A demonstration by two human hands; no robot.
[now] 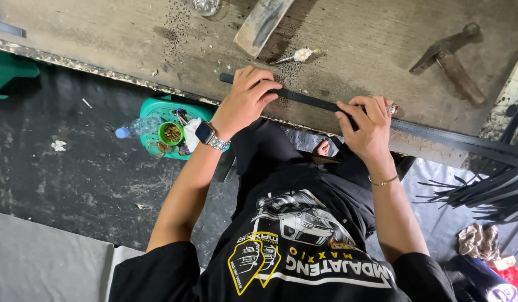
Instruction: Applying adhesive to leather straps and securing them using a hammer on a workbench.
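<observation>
Black-shirted torso filled the lower frame. Workbench spanned the top; black strap lay along its near edge, mid-frame, pinned flat by left hand and right hand, fingers curled down over it. Hammer upper right; green stool below bench, clear of the hands.

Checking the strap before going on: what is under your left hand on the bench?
The left hand presses on a black strap lying along the bench edge. The palm covers that stretch, so its surface there cannot be seen.
</observation>
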